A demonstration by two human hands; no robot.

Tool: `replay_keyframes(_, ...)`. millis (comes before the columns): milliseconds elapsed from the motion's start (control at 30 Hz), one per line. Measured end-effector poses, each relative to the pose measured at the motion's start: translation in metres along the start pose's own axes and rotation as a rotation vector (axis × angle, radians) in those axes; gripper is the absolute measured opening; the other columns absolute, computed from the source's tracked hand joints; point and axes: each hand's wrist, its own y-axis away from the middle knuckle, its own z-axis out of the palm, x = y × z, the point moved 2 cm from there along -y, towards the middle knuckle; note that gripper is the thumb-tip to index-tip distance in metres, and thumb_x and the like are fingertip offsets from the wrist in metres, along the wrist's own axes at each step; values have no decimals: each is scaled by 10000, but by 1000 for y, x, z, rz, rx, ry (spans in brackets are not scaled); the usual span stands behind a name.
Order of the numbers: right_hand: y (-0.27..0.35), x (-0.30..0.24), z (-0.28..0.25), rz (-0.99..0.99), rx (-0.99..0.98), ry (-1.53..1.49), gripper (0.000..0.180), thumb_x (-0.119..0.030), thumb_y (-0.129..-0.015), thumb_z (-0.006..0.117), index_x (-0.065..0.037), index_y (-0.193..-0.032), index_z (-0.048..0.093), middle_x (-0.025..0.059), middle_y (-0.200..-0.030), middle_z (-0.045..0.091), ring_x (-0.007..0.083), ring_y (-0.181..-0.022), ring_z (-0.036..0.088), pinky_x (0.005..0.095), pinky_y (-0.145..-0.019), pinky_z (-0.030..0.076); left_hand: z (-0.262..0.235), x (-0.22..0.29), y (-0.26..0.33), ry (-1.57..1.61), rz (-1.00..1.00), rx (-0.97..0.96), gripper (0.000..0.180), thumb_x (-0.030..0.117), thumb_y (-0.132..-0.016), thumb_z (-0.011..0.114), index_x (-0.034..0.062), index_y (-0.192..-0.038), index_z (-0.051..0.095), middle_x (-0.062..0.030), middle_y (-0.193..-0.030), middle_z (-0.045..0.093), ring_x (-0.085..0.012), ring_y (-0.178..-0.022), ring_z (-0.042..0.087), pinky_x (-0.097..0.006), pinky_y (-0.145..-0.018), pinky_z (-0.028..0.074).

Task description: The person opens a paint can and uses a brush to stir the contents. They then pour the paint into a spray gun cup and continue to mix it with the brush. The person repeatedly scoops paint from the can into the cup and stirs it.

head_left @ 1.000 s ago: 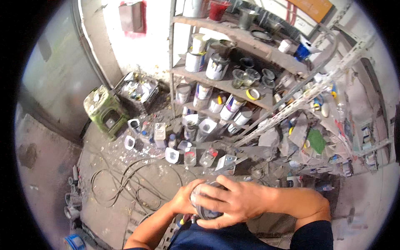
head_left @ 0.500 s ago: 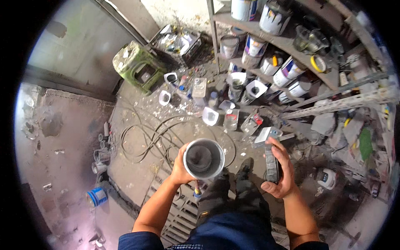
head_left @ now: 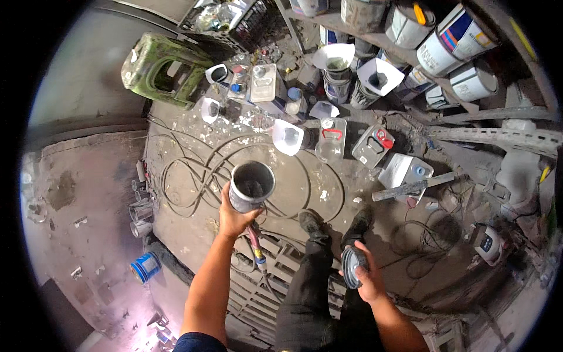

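Gripping the open grey cup (head_left: 251,186) upright in my left hand (head_left: 234,218), out over the splattered floor (head_left: 193,234); right hand (head_left: 363,274) clasps its round lid (head_left: 350,267) low beside my leg. Tilt risks spilling; hose (head_left: 257,249) dangling underneath could snag.

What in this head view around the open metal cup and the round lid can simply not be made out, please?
- Metal cup, head view: the dark inside hides how much it holds.
- Left hand: its fingers are behind the cup; a hose-like piece below is part hidden by the wrist.
- Lid in the right hand: seen edge-on, its face is hidden.
- Cans on the shelf: cut off by the picture's rim.
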Motion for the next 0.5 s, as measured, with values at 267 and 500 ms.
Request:
replay_keyframes(267,-32,71,-51,177,56,-318,705,-346,-858,631,-81,-1430,316,159,-1289,479,286,-1108,532,466,-891,497,77,-62,-57,-181,-88,56,989,310,-583,881,30,-1352,326,-208,-1163,591,-291,-1072,590,-381,-908,469)
replay_keyframes(500,-46,103,-69,252,60,-432,777,-398,-815,694,-128,-1430,304,159,-1238,530,295,-1137,547,484,-861,529,110,-80,-86,-275,-242,39,993,338,-590,868,20,-1363,331,-222,-1170,584,-320,-1059,588,-386,-909,459)
